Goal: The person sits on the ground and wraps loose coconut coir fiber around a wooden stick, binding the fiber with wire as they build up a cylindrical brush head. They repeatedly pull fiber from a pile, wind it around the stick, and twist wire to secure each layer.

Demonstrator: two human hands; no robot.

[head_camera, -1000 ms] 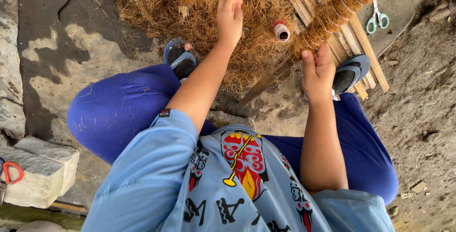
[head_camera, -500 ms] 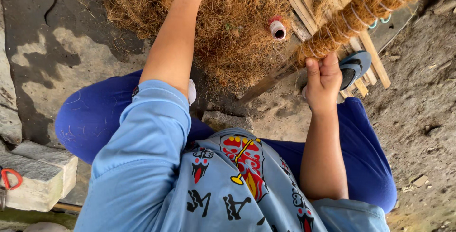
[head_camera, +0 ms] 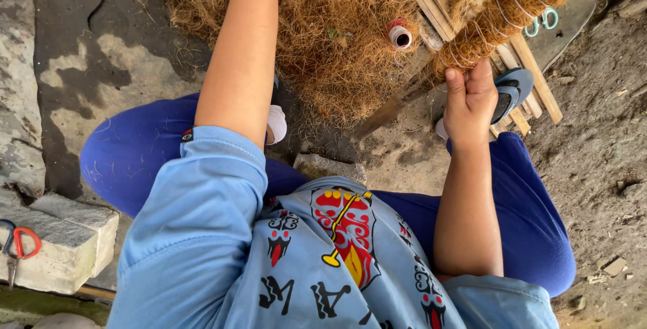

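The right hand [head_camera: 472, 96] is clamped on the fibre-wrapped pole [head_camera: 512, 9] at one o'clock, mid-wrapping by the look of it — the left hand, reaching into the coir heap [head_camera: 337, 52] at twelve, runs out of view, so its grip cannot be told.

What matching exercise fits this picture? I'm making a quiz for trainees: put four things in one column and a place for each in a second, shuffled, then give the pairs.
Things:
1. fibre-wrapped pole
2. thread spool
3. red-handled scissors
4. green-handled scissors

Places:
A. on the stone block at far left
B. gripped at its lower end by the right hand
C. on the ground just beyond the wooden slats, top right
D. on the heap of brown fibre

Pairs: 1-B, 2-D, 3-A, 4-C
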